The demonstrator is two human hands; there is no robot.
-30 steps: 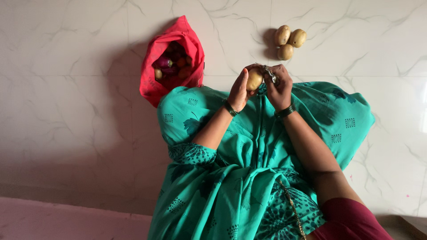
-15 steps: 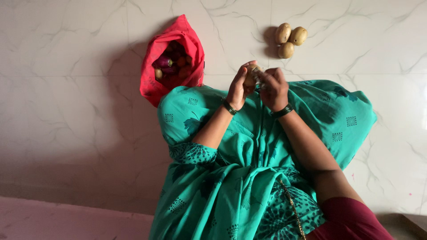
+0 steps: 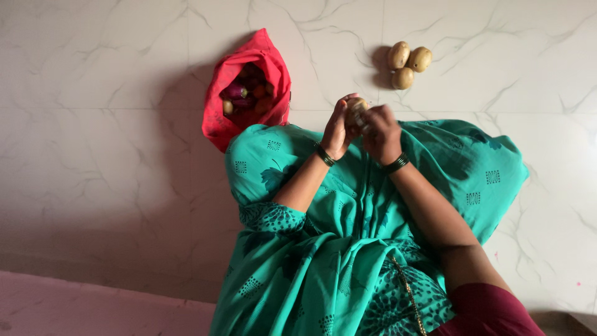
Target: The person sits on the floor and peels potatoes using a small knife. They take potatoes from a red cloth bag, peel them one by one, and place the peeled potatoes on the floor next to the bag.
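- Two bare hands meet above the lap, over green patterned cloth (image 3: 348,249) that spreads across the pale marble floor (image 3: 93,124).
- Left hand (image 3: 336,129) stands upright with its palm turned toward the right, fingers curled around a potato (image 3: 354,111) and gripping it from the left side.
- Right hand (image 3: 381,132) presses against the potato from the other side, its fingers folded in toward the palm; what they are closed on cannot be told, since the back of the hand hides it.
- Only the top of the potato shows, a tan rounded patch between the two hands, held up off the cloth.
- Each wrist carries a dark green bangle (image 3: 324,154).
- Three more potatoes (image 3: 407,63) lie in a tight cluster on the floor beyond the hands, touching one another and well apart from the held one.
- One red cloth bag (image 3: 224,121) sits on the floor to the left of the hands, its mouth open toward the camera.
- Inside the bag lie purple and reddish vegetables (image 3: 245,96), piled together; their kinds are too dim to tell.
- Part of a maroon sleeve (image 3: 491,311) shows at the lower right edge, on the right arm.
- Along the bottom left runs a pinkish strip of flooring (image 3: 74,308), set apart from the marble.
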